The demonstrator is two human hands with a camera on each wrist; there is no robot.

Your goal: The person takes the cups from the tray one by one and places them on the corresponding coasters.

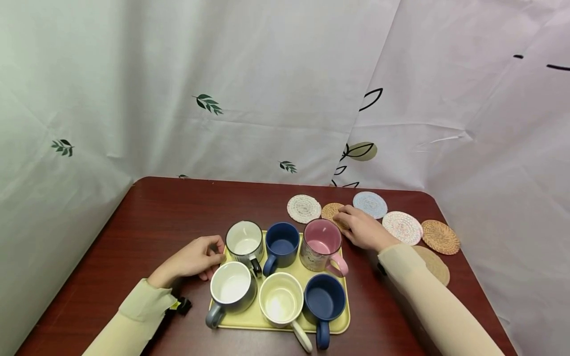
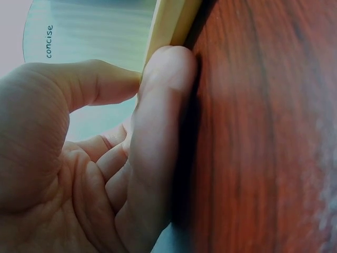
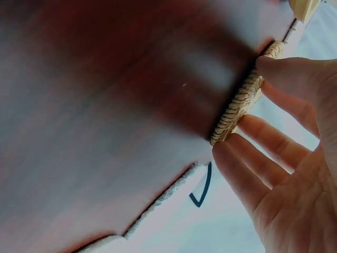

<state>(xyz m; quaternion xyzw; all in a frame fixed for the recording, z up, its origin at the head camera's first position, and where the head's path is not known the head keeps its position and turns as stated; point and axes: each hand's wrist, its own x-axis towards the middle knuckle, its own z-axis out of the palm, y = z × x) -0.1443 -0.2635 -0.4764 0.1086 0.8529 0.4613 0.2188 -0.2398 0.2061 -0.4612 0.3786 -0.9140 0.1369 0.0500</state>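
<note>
My left hand [image 1: 198, 256] is at the left end of the yellow tray [image 1: 249, 319], pinching its edge between thumb and forefinger [image 2: 158, 121]. Several mugs stand on the tray in two rows. Behind are a white mug [image 1: 244, 242], a blue mug [image 1: 282, 242] and a pink mug [image 1: 317, 247]; in front are a grey mug with white inside [image 1: 242, 296], a cream mug [image 1: 281, 301] and another blue mug [image 1: 324, 299]. Beyond the pink mug, my right hand [image 1: 362, 227] holds a tan woven coaster [image 3: 237, 108] by its edges, low over the table; whether it touches is unclear.
More round coasters lie around the right hand: a white one [image 1: 304, 209], a light blue one [image 1: 370, 204], a speckled one [image 1: 403, 227], a brown woven one [image 1: 441, 237] and a beige one [image 1: 434, 267] partly under the right sleeve. A white curtain [image 1: 267, 99] hangs behind the dark red table [image 1: 169, 212].
</note>
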